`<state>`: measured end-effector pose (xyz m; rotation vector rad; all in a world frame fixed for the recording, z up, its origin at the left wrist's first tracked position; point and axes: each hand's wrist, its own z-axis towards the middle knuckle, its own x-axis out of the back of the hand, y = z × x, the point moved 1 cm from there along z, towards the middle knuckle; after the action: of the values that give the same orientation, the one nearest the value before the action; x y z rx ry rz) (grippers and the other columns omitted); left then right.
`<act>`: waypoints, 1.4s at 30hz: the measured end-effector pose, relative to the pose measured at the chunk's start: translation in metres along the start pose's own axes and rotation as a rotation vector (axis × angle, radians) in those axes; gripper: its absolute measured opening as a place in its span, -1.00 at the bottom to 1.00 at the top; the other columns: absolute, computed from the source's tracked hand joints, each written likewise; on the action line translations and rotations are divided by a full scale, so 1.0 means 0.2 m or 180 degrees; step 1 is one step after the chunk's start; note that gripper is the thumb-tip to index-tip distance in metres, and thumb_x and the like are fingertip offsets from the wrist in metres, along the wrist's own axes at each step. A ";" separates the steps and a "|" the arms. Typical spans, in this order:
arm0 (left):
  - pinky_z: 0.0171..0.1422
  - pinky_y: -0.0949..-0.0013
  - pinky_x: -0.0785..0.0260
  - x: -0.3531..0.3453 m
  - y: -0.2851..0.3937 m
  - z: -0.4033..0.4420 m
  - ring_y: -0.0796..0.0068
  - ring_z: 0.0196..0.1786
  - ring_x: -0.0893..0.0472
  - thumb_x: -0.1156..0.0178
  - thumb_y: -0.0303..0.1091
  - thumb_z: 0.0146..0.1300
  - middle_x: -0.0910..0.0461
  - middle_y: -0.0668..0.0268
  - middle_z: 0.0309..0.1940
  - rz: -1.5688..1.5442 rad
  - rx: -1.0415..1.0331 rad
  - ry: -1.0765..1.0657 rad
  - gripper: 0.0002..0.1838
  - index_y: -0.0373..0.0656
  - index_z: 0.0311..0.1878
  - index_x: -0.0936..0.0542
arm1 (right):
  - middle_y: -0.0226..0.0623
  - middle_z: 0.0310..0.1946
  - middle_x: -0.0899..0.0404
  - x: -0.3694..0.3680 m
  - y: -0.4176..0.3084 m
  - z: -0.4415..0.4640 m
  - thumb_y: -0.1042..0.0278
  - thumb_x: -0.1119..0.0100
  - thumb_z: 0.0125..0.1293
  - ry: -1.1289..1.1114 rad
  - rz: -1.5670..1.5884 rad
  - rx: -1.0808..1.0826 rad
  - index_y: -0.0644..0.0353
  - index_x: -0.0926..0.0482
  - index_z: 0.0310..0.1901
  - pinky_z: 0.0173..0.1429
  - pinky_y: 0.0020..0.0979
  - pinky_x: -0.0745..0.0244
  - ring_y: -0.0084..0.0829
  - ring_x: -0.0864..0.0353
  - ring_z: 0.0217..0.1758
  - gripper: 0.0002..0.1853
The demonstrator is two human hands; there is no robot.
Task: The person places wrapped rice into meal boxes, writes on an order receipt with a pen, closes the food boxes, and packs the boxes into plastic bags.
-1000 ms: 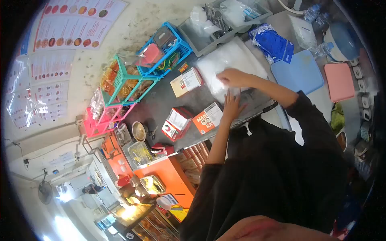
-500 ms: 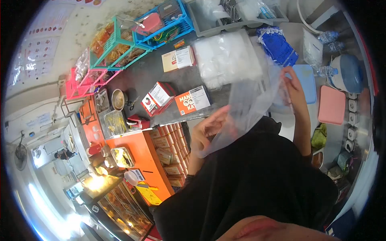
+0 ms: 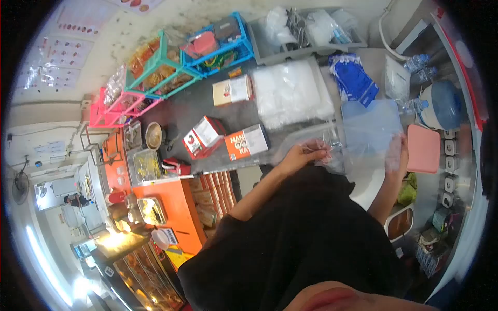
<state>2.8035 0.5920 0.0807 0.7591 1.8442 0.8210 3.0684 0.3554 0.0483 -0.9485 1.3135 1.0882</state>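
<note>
A thin clear plastic bag stretches between my two hands, in front of my chest. My left hand pinches a gathered part of it, fingers and thumb together. On the other side, my right hand has its fingers closed at the bag's far edge, partly veiled by the film. A flat stack of clear plastic bags lies on the dark counter just beyond my left hand. Behind the bag is a blue board or lid. An orange and white printed box lies left of the bag.
A red and white box and a cream box stand on the counter. Coloured baskets and a grey divided tray line the wall. A blue packet and pink board lie at right.
My left hand has moved right and closed on the bag's gathered part. My right hand has come lower and further right. The bag has dropped from an upright drape and now spreads sideways.
</note>
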 end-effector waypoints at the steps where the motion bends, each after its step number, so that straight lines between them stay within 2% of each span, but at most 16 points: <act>1: 0.01 0.41 -0.48 0.02 0.04 0.02 0.50 -0.17 -0.64 -0.28 -0.32 0.26 -0.65 0.20 -0.12 0.0053 -0.0010 -0.0021 -0.60 -0.31 0.10 -0.53 | -0.34 -0.39 -0.51 0.01 0.03 -0.01 0.09 0.20 0.49 0.0211 -0.0152 0.0241 0.10 -0.44 0.01 -0.48 -0.57 -0.37 -0.59 -0.42 -0.50 -0.69; 2: -0.03 0.44 -0.47 0.03 0.05 0.03 0.52 -0.23 -0.63 -0.27 -0.32 0.27 -0.66 0.23 -0.20 0.0572 0.0093 0.0125 -0.68 -0.33 -0.01 -0.58 | -0.37 -0.40 -0.50 0.02 0.05 -0.03 0.11 0.17 0.49 0.0434 -0.0320 0.0471 0.09 -0.43 0.01 -0.51 -0.59 -0.34 -0.61 -0.40 -0.51 -0.71; 4: -0.21 0.57 -0.37 0.01 0.10 -0.01 0.63 -0.33 -0.56 -0.25 -0.21 0.29 -0.68 0.33 -0.37 0.1114 0.0319 0.0863 -0.72 -0.29 -0.22 -0.69 | -0.46 -0.44 -0.46 -0.09 0.20 -0.03 0.21 0.05 0.46 0.3007 -0.2385 0.2445 0.09 -0.41 0.00 -0.58 -0.67 -0.20 -0.66 -0.36 -0.52 -0.79; 8: -0.19 0.54 -0.42 0.19 0.11 -0.02 0.58 -0.30 -0.59 -0.21 -0.22 0.32 -0.67 0.28 -0.30 0.1427 0.0891 0.1151 -0.70 -0.33 -0.15 -0.66 | -0.49 -0.40 -0.46 -0.09 0.22 -0.04 0.29 -0.03 0.43 0.2669 -0.3716 0.2078 0.10 -0.40 0.01 -0.61 -0.68 -0.15 -0.67 -0.35 -0.51 -0.81; 11: -0.17 0.48 -0.47 0.20 0.15 -0.09 0.52 -0.28 -0.60 -0.21 -0.33 0.31 -0.65 0.24 -0.26 -0.0463 -0.0047 0.0624 -0.75 -0.36 -0.12 -0.63 | -0.46 -0.37 -0.45 -0.05 0.24 0.04 0.28 -0.01 0.44 0.2725 -0.5179 0.2376 0.12 -0.42 0.01 -0.50 -0.60 -0.28 -0.60 -0.41 -0.43 -0.80; 13: -0.15 0.41 -0.51 0.26 0.08 -0.10 0.47 -0.27 -0.61 -0.25 -0.42 0.26 -0.64 0.20 -0.20 -0.0356 0.0006 0.1111 -0.77 -0.39 -0.10 -0.60 | -0.44 -0.34 -0.46 -0.23 0.45 0.19 0.30 -0.03 0.43 0.2789 -0.8571 0.3872 0.13 -0.47 -0.03 -0.33 -0.47 -0.38 -0.55 -0.42 -0.34 -0.82; 16: -0.17 0.45 -0.48 0.20 -0.02 -0.08 0.50 -0.32 -0.60 -0.32 -0.43 0.20 -0.65 0.21 -0.28 0.0139 0.0151 0.1403 -0.78 -0.40 -0.18 -0.62 | -0.35 -0.31 -0.52 -0.22 0.84 0.30 0.36 -0.13 0.36 0.2806 -0.6605 0.1837 0.17 -0.51 -0.10 -0.20 -0.41 -0.43 -0.47 -0.48 -0.27 -0.85; 19: -0.26 0.49 -0.42 0.09 -0.03 -0.10 0.54 -0.39 -0.57 -0.33 -0.39 0.19 -0.65 0.25 -0.36 -0.0261 0.0216 0.1276 -0.79 -0.38 -0.25 -0.63 | -0.42 -0.39 -0.53 -0.18 1.19 0.39 0.16 -0.35 0.20 0.2056 -0.6392 0.0460 0.20 -0.51 -0.18 -0.25 -0.50 -0.40 -0.58 -0.48 -0.33 -0.67; 25: -0.22 0.46 -0.50 0.14 0.06 -0.22 0.46 -0.34 -0.63 -0.39 -0.46 0.10 -0.64 0.20 -0.30 -0.0829 0.0419 0.0660 -0.68 -0.43 -0.12 -0.58 | -0.43 -0.45 -0.57 -0.05 1.17 0.45 0.15 -0.41 0.13 0.0864 -0.5543 -0.0480 0.29 -0.60 -0.22 -0.31 -0.52 -0.35 -0.67 -0.43 -0.37 -0.63; 30: -0.26 0.38 -0.49 0.18 -0.03 -0.19 0.44 -0.21 -0.64 -0.41 -0.43 0.09 -0.65 0.21 -0.23 -0.0693 0.0110 0.0848 -0.64 -0.37 -0.09 -0.56 | -0.48 -0.54 -0.53 -0.16 1.17 0.50 0.22 -0.39 0.15 0.0844 -0.5707 -0.0817 0.33 -0.58 -0.36 -0.41 -0.52 -0.26 -0.69 -0.34 -0.48 -0.70; 33: -0.19 0.37 -0.46 0.33 0.12 -0.26 0.40 -0.21 -0.64 -0.30 -0.51 0.11 -0.66 0.18 -0.28 0.2047 -0.0815 0.1931 -0.73 -0.38 -0.12 -0.54 | -0.47 -0.66 -0.37 -0.09 1.02 0.47 0.39 -0.30 0.15 0.0669 -0.6464 -0.0602 0.29 -0.48 -0.51 -0.41 -0.54 -0.25 -0.65 -0.27 -0.54 -0.78; 35: -0.16 0.36 -0.46 0.40 0.22 -0.36 0.37 -0.25 -0.64 -0.27 -0.53 0.11 -0.65 0.17 -0.33 0.2640 -0.0753 0.2463 -0.75 -0.37 -0.12 -0.53 | -0.41 -0.66 -0.24 -0.16 0.92 0.43 0.56 -0.16 0.08 0.1513 -0.7051 0.0894 0.28 -0.38 -0.51 -0.37 -0.52 -0.28 -0.55 -0.26 -0.55 -0.86; 38: -0.18 0.27 -0.45 0.42 0.26 -0.39 0.24 -0.30 -0.65 -0.24 -0.55 0.06 -0.61 0.04 -0.45 0.2665 -0.0605 0.3136 -0.79 -0.32 -0.19 -0.54 | -0.49 -0.62 -0.19 -0.25 1.13 0.56 0.56 -0.15 0.11 0.0923 -0.6932 0.2328 0.24 -0.53 -0.29 -0.31 -0.53 -0.31 -0.58 -0.29 -0.49 -0.89; 39: -0.23 0.17 -0.43 0.45 0.20 -0.34 0.16 -0.35 -0.62 -0.13 -0.61 0.03 -0.55 0.04 -0.50 0.2852 -0.1525 0.2965 -0.77 -0.32 -0.18 -0.51 | -0.52 -0.60 -0.17 -0.27 1.19 0.58 0.56 -0.14 0.12 0.0724 -0.6867 0.2799 0.23 -0.58 -0.21 -0.30 -0.54 -0.32 -0.59 -0.30 -0.46 -0.83; 40: -0.28 0.08 -0.40 0.44 0.17 -0.32 0.08 -0.40 -0.59 -0.02 -0.68 -0.01 -0.49 0.04 -0.55 0.3004 -0.2431 0.2737 -0.73 -0.33 -0.17 -0.47 | -0.44 -0.55 -0.30 -0.27 1.24 0.60 0.58 -0.14 0.09 0.1091 -0.6817 0.1889 0.22 -0.58 -0.14 -0.26 -0.51 -0.37 -0.52 -0.37 -0.43 -0.75; 42: -0.28 0.06 -0.41 0.40 0.10 -0.28 0.01 -0.38 -0.59 -0.04 -0.66 -0.02 -0.51 0.01 -0.52 0.3375 -0.2010 0.2575 -0.74 -0.32 -0.19 -0.48 | -0.37 -0.50 -0.43 -0.18 1.24 0.59 0.60 -0.13 0.06 0.1472 -0.6676 0.0986 0.21 -0.59 -0.08 -0.23 -0.48 -0.41 -0.44 -0.44 -0.40 -0.67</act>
<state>2.7273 0.6544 0.0752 1.0494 1.5258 2.5398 2.8608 0.5295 0.1060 -1.5765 0.1857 -0.9490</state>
